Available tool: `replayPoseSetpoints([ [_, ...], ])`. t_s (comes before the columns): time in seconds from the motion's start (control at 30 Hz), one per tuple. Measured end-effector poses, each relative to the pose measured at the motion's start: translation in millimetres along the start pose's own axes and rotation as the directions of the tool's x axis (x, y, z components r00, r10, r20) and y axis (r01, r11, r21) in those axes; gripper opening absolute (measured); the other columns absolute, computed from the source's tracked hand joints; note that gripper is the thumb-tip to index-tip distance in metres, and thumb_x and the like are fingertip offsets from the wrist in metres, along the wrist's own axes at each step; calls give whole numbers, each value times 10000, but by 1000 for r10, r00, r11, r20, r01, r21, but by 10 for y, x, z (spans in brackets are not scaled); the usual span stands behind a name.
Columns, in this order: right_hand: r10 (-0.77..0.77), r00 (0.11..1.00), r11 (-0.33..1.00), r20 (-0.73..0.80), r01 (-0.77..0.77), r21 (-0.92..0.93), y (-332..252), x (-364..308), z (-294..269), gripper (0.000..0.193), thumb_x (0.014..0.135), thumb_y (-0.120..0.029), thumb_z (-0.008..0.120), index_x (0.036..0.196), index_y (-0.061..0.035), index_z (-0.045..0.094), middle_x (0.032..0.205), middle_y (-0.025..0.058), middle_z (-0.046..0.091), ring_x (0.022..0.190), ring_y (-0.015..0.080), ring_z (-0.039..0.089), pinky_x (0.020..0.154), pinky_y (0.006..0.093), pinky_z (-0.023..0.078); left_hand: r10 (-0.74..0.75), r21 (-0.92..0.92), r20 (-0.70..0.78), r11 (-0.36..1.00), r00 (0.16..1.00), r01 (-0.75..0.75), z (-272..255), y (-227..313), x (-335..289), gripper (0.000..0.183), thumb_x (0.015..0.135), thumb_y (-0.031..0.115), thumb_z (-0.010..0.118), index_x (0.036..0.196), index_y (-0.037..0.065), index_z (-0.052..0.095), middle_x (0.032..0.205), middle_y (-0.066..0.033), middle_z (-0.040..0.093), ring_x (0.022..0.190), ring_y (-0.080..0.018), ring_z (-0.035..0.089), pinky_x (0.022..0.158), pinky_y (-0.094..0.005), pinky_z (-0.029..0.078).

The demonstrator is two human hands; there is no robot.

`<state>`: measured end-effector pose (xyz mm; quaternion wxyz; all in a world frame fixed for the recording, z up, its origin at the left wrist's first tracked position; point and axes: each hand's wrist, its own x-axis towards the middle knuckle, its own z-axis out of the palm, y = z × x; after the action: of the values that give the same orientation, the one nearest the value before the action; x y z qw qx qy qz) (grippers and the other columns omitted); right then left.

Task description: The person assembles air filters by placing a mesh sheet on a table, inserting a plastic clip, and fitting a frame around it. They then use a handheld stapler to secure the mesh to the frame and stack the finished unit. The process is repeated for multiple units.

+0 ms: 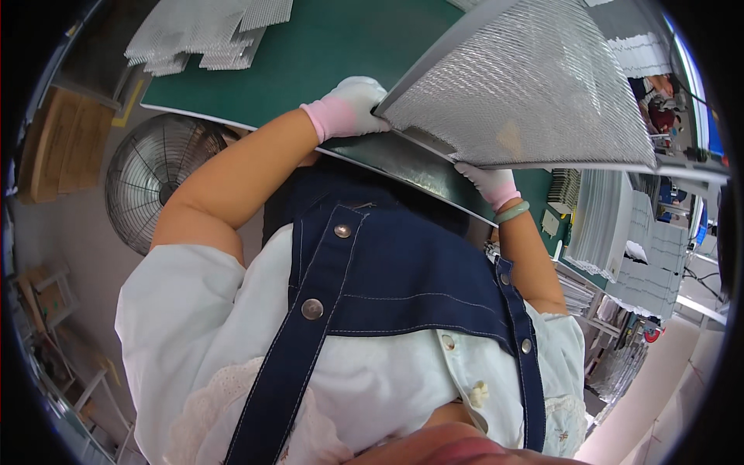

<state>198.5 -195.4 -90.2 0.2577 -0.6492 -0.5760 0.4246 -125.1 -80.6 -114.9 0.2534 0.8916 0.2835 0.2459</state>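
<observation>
A large framed mesh panel [519, 85], silver and shiny with a grey metal rim, stands tilted above the green tabletop [333, 46]. My left hand [353, 106], in a white glove with a pink cuff, is closed on the frame at its near left corner. Gloved the same way, my right hand [492, 184] holds the near lower edge of the frame farther right. Part of its fingers is hidden by the panel. Both forearms are bare, and a pale green bangle [512, 211] circles the right wrist.
Loose silver mesh sheets [194, 35] lie piled at the table's far left. Beyond the left table edge stands a round floor fan [132, 182], with brown cardboard [70, 143] farther left. On the right, stacked white frame-like strips [601, 221] stand close to my right arm.
</observation>
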Motion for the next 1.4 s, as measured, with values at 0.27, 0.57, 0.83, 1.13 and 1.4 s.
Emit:
replayPoseSetpoints([
  [0.27, -100, 995, 952, 15, 100, -291, -204, -5, -116, 469, 749, -146, 795, 1178, -34, 641, 1149, 112, 679, 1081, 234, 621, 957, 341, 469, -47, -836, -179, 534, 983, -126, -1421, 1423, 729, 359, 813, 197, 775, 1090, -1, 661, 1013, -51, 684, 919, -94, 608, 844, -263, 489],
  [0.57, -421, 858, 639, -294, 511, 575, -1366, -250, -820, 467, 864, -106, 704, 1283, 29, 550, 1209, 87, 640, 1068, 164, 603, 983, 342, 449, -229, -764, -302, 639, 925, -92, -1530, 1500, 1031, 158, 890, 61, 685, 1036, 5, 663, 961, -9, 687, 858, -79, 614, 824, -253, 479],
  [0.83, -438, 595, 460, -674, 793, 400, -1684, -213, -874, 197, 863, -45, 722, 1038, -16, 636, 864, -23, 645, 770, 39, 556, 720, 201, 447, -213, -760, -331, 637, 919, -126, -1457, 1486, 1066, 176, 876, 75, 715, 1022, -15, 677, 946, -32, 708, 828, -73, 628, 781, -233, 499],
  [1.13, -587, 341, 420, -735, 904, 84, -1879, -75, -872, 767, 811, 42, 736, 1480, 4, 362, 1143, 30, 628, 697, 6, 477, 657, 164, 436, -220, -728, -391, 668, 894, -155, -1424, 1467, 1088, 182, 885, 50, 697, 1051, -17, 667, 974, -39, 710, 849, -77, 629, 800, -243, 504],
  [1.4, -758, 565, 630, -325, 764, -140, -1979, -196, -1394, 492, 812, -114, 784, 1270, -35, 621, 1066, 48, 695, 910, 91, 638, 801, 235, 516, -193, -724, -381, 670, 904, -162, -1439, 1498, 1057, 229, 884, 49, 696, 1103, -13, 663, 1021, -39, 705, 896, -81, 625, 839, -251, 496],
])
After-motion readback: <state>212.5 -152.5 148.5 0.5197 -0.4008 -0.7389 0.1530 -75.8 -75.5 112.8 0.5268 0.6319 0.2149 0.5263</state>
